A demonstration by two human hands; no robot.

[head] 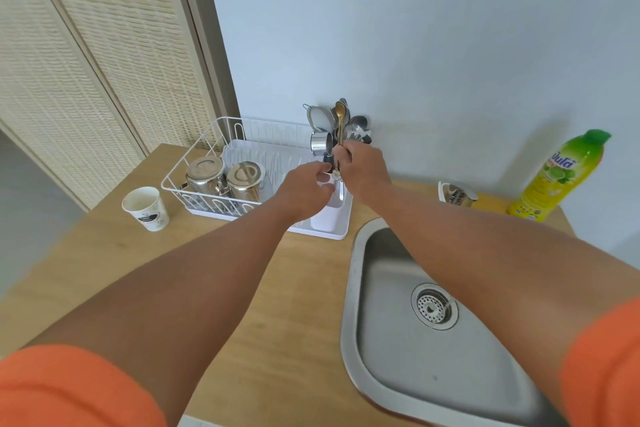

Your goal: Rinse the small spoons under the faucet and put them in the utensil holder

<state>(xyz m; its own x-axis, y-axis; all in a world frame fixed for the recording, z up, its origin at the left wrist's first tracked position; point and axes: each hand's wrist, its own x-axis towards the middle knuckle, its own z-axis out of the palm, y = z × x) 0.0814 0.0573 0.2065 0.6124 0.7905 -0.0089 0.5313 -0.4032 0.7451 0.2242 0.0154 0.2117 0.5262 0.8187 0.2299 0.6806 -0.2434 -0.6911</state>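
- Right hand [360,166] is closed in a pinch round a small bunch of slim spoons [340,130] w/ gold & steel bowls pointing up, handles hanging down; one handle ends in a little white flower charm
- Bunch hangs right over the white plastic utensil holder [329,217] at the near-right corner of the white wire dish rack [194,163], so the step looks like the drop-in, not the rinse
- Left hand [304,189] is loosely curled beside the handles, fingertips near/at the holder's rim; can't tell if it touches a spoon
- To do it well: aim handle tips into the holder's open mouth, lower till they bottom out, then let go; dropping from height risks a bounce out
- Holder already crowded w/ steel spoons, strainer & small steel cup [320,143], so pick a free gap, don't wedge
- Left hand can steady the holder or guide the handles so the charm doesn't snag on the rim
- Thin stream appears to run into the drain of the stainless steel sink [381,350]; more rinsing is poss. if any spoons remain
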